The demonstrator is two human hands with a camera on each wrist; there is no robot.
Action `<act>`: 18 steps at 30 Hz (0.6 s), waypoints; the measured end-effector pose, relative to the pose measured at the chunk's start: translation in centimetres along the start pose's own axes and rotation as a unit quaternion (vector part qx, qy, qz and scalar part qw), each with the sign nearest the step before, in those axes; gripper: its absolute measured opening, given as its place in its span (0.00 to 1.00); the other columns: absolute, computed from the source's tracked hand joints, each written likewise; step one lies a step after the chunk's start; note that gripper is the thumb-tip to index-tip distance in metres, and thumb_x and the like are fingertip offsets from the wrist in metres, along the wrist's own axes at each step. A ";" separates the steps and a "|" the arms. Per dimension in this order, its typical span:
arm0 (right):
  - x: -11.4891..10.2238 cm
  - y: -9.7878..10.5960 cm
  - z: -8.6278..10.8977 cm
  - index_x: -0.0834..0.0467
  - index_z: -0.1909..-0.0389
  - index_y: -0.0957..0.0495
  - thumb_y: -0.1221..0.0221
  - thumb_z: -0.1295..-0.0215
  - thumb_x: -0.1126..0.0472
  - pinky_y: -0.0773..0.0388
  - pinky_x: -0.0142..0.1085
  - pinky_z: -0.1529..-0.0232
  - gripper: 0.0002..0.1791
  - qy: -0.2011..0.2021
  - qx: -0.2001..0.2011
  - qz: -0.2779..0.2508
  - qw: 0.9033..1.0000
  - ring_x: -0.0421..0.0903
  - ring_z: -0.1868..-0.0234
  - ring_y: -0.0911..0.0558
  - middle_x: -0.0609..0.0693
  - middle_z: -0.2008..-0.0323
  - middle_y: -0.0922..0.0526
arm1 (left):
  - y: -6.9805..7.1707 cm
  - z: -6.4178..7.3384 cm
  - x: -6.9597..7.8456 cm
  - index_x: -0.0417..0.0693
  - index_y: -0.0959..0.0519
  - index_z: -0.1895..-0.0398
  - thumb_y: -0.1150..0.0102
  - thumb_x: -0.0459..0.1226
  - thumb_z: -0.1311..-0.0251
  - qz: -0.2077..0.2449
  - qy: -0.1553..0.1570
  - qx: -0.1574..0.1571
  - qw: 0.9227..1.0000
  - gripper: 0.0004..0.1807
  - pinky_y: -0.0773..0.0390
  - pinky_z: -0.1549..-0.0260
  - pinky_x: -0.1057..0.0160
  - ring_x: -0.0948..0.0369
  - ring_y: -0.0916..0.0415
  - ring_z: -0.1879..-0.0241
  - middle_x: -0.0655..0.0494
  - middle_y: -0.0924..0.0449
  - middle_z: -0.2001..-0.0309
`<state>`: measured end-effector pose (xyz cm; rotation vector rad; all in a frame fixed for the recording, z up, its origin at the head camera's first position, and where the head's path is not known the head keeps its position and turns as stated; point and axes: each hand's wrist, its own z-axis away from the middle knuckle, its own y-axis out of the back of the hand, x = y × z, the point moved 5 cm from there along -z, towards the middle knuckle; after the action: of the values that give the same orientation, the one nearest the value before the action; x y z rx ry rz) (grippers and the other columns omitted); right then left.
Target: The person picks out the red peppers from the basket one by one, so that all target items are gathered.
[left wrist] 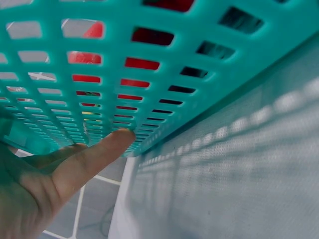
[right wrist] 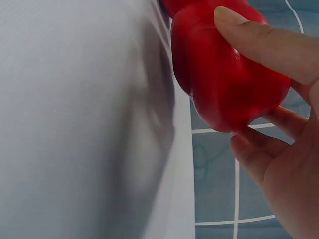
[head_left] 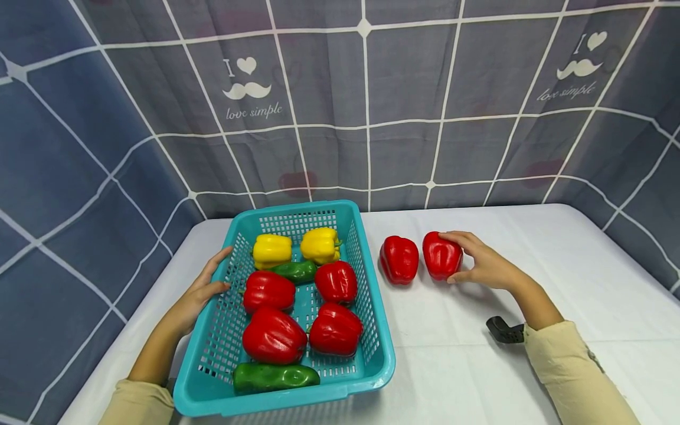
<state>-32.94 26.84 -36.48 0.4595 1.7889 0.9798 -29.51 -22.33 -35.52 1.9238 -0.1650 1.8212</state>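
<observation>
My right hand grips a red bell pepper, thumb on the near side and fingers at the far side. In the right wrist view this glossy pepper is pinched above the white table. Just left of it lies a second red bell pepper. My left hand rests with extended fingers against the left side of a turquoise plastic basket; the left wrist view has its thumb straight along the perforated wall. Inside the basket are several red bell peppers.
Two yellow bell peppers sit at the basket's far end. Green peppers lie at its near end and middle. A black device is at my right wrist. Grey checked cloth hangs behind the white-covered table and at both sides.
</observation>
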 end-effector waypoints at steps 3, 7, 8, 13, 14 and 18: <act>0.3 -0.2 0.0 0.57 0.36 0.40 0.29 0.59 0.60 0.38 0.61 0.45 0.46 -0.004 -0.006 -0.005 1.000 0.59 0.39 0.39 0.61 0.39 0.40 | 0.0 0.0 0.0 0.56 0.65 0.28 0.67 0.31 0.37 0.002 0.001 0.000 1.000 0.36 0.22 0.60 0.50 0.51 0.37 0.45 0.33 0.65 0.32; 0.5 -0.3 0.1 0.59 0.36 0.42 0.30 0.59 0.61 0.35 0.61 0.47 0.46 -0.009 -0.014 -0.028 0.999 0.59 0.41 0.39 0.62 0.41 0.40 | 0.1 0.0 0.0 0.56 0.65 0.28 0.66 0.31 0.37 0.001 0.001 -0.001 1.000 0.36 0.22 0.60 0.50 0.53 0.37 0.45 0.33 0.65 0.32; 0.6 -0.3 0.1 0.59 0.36 0.42 0.30 0.59 0.62 0.35 0.61 0.47 0.46 -0.011 -0.015 -0.037 0.999 0.59 0.41 0.38 0.62 0.41 0.40 | 0.1 0.0 0.0 0.56 0.65 0.28 0.66 0.31 0.37 0.001 0.001 -0.001 1.000 0.36 0.22 0.60 0.51 0.54 0.36 0.46 0.33 0.65 0.32; 0.9 -0.4 0.2 0.61 0.36 0.44 0.30 0.59 0.63 0.36 0.60 0.46 0.47 -0.018 -0.021 -0.060 0.998 0.59 0.42 0.38 0.62 0.41 0.41 | 0.1 0.0 0.0 0.57 0.65 0.28 0.66 0.31 0.37 0.006 -0.002 -0.002 1.000 0.36 0.21 0.61 0.53 0.66 0.34 0.49 0.33 0.65 0.32; 0.9 -0.5 0.2 0.61 0.36 0.44 0.30 0.59 0.63 0.36 0.60 0.45 0.48 -0.020 -0.022 -0.062 0.998 0.59 0.42 0.38 0.62 0.41 0.41 | 0.1 0.0 0.0 0.57 0.65 0.28 0.66 0.31 0.37 0.006 -0.002 -0.002 1.000 0.36 0.21 0.61 0.53 0.67 0.34 0.49 0.33 0.65 0.32; 0.8 -0.5 0.2 0.60 0.36 0.45 0.30 0.59 0.63 0.37 0.60 0.45 0.48 -0.021 -0.023 -0.069 0.997 0.60 0.41 0.39 0.62 0.41 0.41 | 0.1 0.0 -0.1 0.56 0.64 0.28 0.66 0.30 0.37 -0.003 -0.002 0.001 1.000 0.36 0.22 0.60 0.50 0.62 0.35 0.47 0.33 0.65 0.32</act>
<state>-33.04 27.23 -37.37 0.3211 1.7323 0.9069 -29.53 -22.43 -35.55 1.9279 -0.1599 1.8142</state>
